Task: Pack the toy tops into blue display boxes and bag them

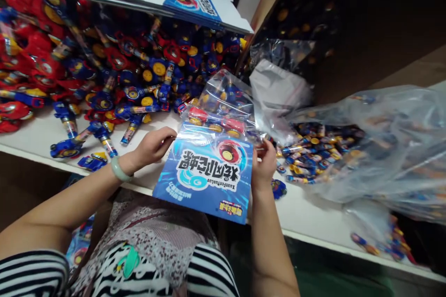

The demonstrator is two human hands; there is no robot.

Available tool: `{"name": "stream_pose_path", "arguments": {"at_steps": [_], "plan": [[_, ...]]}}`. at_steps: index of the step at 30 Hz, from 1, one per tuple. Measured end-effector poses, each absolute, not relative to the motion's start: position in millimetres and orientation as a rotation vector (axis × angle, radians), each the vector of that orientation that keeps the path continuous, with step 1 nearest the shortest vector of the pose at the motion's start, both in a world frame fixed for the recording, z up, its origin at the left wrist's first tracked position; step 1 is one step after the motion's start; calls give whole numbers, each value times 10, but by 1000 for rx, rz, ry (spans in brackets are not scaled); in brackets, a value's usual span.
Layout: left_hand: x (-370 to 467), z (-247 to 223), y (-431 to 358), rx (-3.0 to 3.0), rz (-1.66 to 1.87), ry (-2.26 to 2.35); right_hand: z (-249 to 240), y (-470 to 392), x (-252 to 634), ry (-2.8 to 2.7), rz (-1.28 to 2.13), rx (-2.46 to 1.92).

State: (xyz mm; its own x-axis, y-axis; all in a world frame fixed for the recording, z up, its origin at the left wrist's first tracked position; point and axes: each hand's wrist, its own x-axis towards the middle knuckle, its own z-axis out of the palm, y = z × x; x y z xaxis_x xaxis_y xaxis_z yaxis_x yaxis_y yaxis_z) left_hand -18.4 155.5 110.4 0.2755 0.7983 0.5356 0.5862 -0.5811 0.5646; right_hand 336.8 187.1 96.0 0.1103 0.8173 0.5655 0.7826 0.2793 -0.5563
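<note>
I hold a toy packet (212,158) up in front of me, over the near edge of the white desk (306,213). My left hand (153,146) grips its left edge at the top of the blue card, fingers curled round it, and my right hand (264,163) pinches the right edge. The packet's clear upper part has red and blue toy pieces inside (the printed blue card faces me, its lettering upside down). A green bangle (120,170) sits on my left wrist. Beyond my left hand a heap of red and blue toys (104,74) covers the desk. To the right lies a big clear plastic bag (376,148) of small blue and yellow parts.
</note>
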Motion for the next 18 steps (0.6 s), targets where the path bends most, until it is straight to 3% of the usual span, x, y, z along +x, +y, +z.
{"name": "stream_pose_path", "arguments": {"at_steps": [14,18], "plan": [[-236,1075,1534,2391,1134,1124,909,1411,3434,-1544,-290,-1369],[-269,988,1343,2406,1161,1068,710,1007,3465,-1659,-141,-1192]]}}
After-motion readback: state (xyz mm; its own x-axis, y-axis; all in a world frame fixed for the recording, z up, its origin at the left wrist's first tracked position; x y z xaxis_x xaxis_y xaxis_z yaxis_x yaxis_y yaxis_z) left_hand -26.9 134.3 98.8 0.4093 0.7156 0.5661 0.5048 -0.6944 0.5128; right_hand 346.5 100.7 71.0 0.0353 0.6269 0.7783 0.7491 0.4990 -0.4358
